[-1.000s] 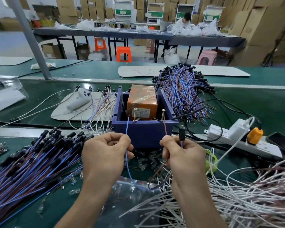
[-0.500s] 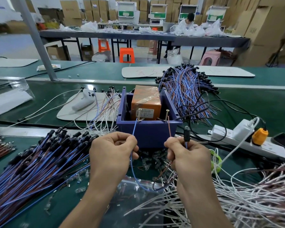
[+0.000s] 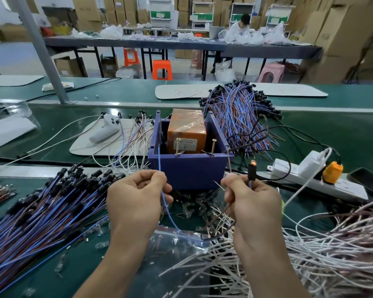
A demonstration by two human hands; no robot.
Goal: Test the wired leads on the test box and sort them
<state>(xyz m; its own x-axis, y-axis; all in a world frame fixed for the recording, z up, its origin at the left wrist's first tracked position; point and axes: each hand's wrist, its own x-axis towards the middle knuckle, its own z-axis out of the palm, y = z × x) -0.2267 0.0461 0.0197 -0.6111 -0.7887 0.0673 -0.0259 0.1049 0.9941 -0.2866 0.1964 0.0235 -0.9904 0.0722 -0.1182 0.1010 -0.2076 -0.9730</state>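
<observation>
Centre frame, the left hand (image 3: 138, 203) is pinching the blue wire (image 3: 159, 160), the right hand (image 3: 252, 207) gripping the brown wire (image 3: 229, 160) and glowing lamp holder (image 3: 252, 172), holding both ends up at the test box (image 3: 192, 171), apparently closing the circuit.

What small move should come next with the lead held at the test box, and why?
Probably draw both wire ends back from the test box: the lamp by the right hand glows orange, so this lead seems good and ready for sorting; the left hand pinches its blue wire.
</observation>
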